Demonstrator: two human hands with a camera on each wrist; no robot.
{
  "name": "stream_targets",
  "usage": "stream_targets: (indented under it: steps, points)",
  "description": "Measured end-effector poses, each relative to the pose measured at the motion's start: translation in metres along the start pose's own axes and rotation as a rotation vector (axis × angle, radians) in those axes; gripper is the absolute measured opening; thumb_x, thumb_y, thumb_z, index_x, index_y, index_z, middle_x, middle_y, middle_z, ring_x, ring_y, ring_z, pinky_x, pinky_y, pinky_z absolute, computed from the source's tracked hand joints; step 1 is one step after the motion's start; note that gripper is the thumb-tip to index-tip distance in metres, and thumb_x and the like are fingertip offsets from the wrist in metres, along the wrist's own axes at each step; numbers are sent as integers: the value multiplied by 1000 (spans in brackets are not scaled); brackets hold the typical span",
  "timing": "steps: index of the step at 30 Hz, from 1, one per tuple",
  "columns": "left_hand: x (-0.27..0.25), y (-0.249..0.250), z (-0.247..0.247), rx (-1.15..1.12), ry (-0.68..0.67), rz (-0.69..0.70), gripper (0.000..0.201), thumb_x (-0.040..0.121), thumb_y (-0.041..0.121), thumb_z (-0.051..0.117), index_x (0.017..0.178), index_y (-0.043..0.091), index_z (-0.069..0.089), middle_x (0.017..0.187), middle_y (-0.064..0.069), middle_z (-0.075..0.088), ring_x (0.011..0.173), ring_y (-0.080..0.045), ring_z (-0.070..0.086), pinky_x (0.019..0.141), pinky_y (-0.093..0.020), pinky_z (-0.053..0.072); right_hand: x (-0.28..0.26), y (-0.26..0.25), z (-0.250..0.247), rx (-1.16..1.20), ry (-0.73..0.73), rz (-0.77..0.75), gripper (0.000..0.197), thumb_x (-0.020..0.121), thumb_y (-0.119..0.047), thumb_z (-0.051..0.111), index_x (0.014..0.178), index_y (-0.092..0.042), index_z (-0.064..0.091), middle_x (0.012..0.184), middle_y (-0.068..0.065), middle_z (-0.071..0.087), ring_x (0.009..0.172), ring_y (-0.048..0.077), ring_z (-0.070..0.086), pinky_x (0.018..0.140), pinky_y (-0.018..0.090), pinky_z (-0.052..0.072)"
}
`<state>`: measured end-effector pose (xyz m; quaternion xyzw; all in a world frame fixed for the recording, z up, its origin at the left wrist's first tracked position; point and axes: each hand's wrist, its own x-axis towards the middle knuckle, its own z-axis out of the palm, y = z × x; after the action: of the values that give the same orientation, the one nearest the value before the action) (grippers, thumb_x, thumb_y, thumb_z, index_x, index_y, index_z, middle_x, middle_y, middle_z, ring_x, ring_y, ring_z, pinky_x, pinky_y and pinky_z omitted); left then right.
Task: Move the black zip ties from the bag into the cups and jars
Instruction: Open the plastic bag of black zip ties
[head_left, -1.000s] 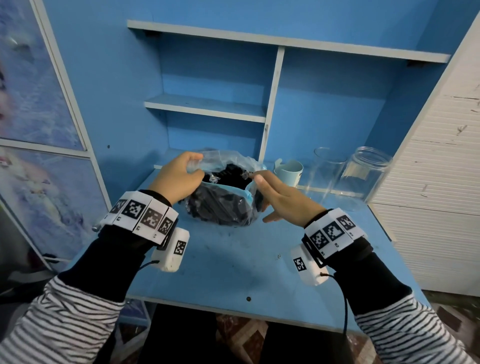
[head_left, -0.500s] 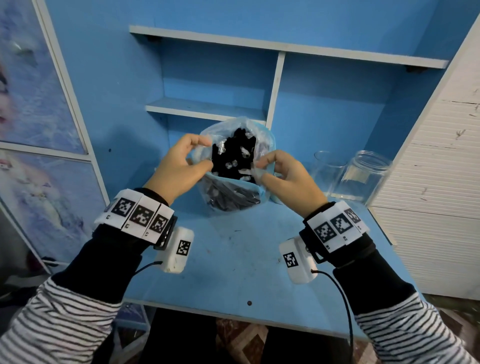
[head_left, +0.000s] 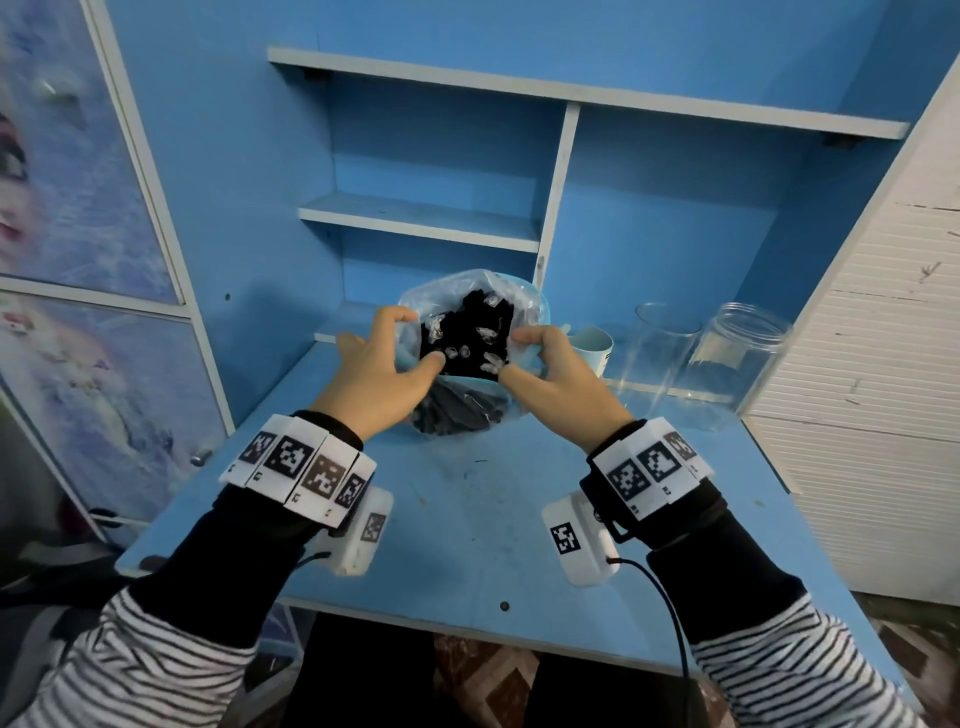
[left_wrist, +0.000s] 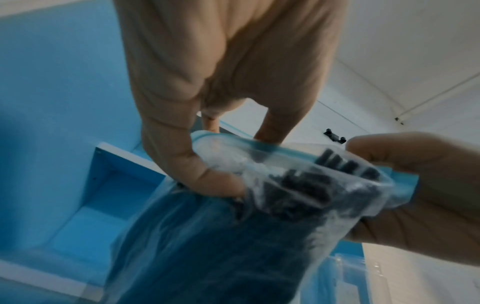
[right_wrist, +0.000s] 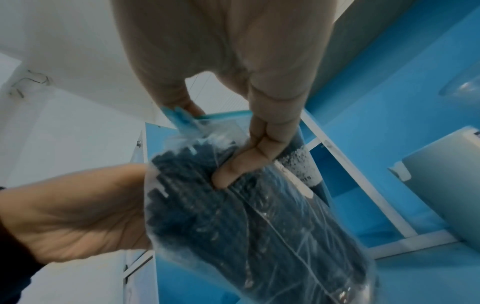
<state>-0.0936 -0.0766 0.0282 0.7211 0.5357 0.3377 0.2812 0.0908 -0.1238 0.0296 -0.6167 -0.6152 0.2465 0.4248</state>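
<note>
The left hand (head_left: 382, 371) and right hand (head_left: 553, 376) each pinch a side of the bag (head_left: 470, 358) top, holding it up. The zip ties (head_left: 467, 332) sit between the 2 grips. Step: opening the bag. Next, pull ties out toward the cup (head_left: 592, 345) and jars (head_left: 737, 358).
</note>
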Motion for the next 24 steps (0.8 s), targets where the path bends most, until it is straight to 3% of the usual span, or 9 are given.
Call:
stream_targets:
  steps: [2,4,8,11,13,16,19,22,24]
  points:
    - [1,4,2,-40,36,48,42,90,26,57,127,29,38,113,-6,32,68,-13,51,67,-21,39,-1,0,5,89,-3,-17,45,86,-18,62,126,-18,40,118,2,56,90,24,62,83,36,53]
    - [4,10,2,-143,92,90,44,84,14,57,123,28,43,116,-7,39,78,-16,52,81,-29,44,-2,0,12,184,4,-27,54,76,-23,64,123,-23,39,122,7,58,99,29,64,90,45,53]
    - [7,16,1,-351,113,119,51,76,11,58,121,33,49,128,-3,51,114,-14,53,103,-40,44,2,-4,18,246,29,-41,59,74,-24,64,126,-21,37,116,12,62,100,24,65,88,38,53]
    - [7,11,2,-238,105,92,48,83,12,57,127,29,48,126,1,42,100,-20,55,98,-38,45,4,1,17,203,84,-37,47,90,-17,63,128,-14,37,104,2,60,82,17,59,73,23,50]
    - [5,5,2,-109,101,52,43,87,22,56,128,28,43,119,0,34,88,-24,58,90,-34,44,3,2,17,176,115,-34,45,94,-21,59,130,-12,35,113,-1,55,87,15,61,73,17,51]
    - [-1,0,3,-64,46,-12,41,90,36,51,128,40,36,116,-6,29,82,-17,54,84,-35,49,0,0,20,299,67,31,44,94,-16,58,128,-15,30,121,12,52,75,22,69,70,34,61]
    - [-3,1,5,-246,-73,-103,44,87,39,51,123,55,32,118,-7,31,89,-18,56,72,-39,59,4,0,25,318,62,43,54,86,-20,63,127,-22,28,127,13,53,104,28,64,91,50,54]
    - [-2,9,5,-393,-64,-71,52,74,40,56,118,56,35,130,-9,43,104,-27,61,87,-48,55,7,-2,25,388,42,72,64,78,-22,65,129,-25,26,128,12,56,114,26,60,99,47,49]
    - [2,13,4,-536,-41,-50,57,81,18,58,127,47,39,130,-8,46,97,-25,66,78,-42,59,9,-4,23,441,35,58,75,80,-16,69,137,-21,21,133,13,53,118,23,58,103,42,47]
